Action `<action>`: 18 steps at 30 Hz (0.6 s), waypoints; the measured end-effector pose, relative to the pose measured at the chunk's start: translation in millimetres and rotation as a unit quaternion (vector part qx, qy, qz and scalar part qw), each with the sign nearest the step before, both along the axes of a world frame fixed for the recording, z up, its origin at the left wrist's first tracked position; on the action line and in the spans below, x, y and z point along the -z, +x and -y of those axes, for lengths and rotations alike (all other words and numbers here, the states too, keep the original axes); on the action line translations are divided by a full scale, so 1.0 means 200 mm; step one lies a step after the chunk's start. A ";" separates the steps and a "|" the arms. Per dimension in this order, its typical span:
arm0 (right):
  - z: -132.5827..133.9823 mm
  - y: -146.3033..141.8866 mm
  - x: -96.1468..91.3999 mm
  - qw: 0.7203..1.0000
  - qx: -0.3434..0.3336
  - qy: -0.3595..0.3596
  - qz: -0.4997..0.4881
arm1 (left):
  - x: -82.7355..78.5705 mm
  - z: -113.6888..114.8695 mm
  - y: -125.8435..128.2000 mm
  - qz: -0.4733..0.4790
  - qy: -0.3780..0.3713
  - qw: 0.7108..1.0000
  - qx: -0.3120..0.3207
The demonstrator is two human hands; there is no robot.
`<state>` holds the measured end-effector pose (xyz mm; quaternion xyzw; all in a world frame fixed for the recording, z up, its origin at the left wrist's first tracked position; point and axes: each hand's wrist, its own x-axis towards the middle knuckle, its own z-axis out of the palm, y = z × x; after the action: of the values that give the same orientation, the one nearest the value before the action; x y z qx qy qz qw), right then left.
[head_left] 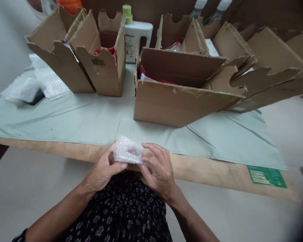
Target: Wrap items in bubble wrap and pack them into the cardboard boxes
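Observation:
A small piece of clear bubble wrap (127, 151) is held between my two hands, just over the table's front edge. My left hand (103, 169) grips its left end, thumb in front and fingers behind. At the right end, my right hand (159, 168) holds the wrap with thumb and fingers, while its index finger is raised along the top. Whether anything lies inside the wrap, I cannot tell. Beyond my hands stands an open cardboard box (166, 104) with something red and white in it.
Two narrow cardboard boxes (103, 75) stand at the left, beside a white bottle (138, 37) with a green cap. More cut boxes (267, 50) line the right. Loose bubble wrap (49, 79) lies far left on the green cloth (65, 117). A green card (267, 176) sits at the front right edge.

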<state>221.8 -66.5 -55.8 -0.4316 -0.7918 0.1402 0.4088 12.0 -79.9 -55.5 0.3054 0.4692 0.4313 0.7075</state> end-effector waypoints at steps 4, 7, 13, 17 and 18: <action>-0.01 0.04 -0.02 0.982 -0.048 -0.183 0.004 | 0.02 0.00 0.07 0.044 -0.024 0.998 -0.037; -0.04 0.09 -0.07 0.968 -0.054 -0.244 -0.006 | 0.03 0.00 0.09 0.026 0.025 0.999 -0.022; -0.08 0.14 -0.14 0.971 -0.105 -0.211 -0.045 | 0.04 -0.01 0.08 -0.029 0.073 0.996 0.052; -0.14 0.27 -0.27 0.988 -0.097 -0.112 -0.052 | -0.15 -0.17 0.03 -0.107 0.263 0.955 0.087; -0.16 0.32 -0.32 0.991 -0.082 -0.085 -0.057 | -0.23 -0.23 0.02 -0.144 0.332 0.929 0.081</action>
<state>286.7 -35.0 9.1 -0.3895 -0.7851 0.2643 0.4025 16.0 -33.0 -9.7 0.6184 0.3697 0.4553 0.5231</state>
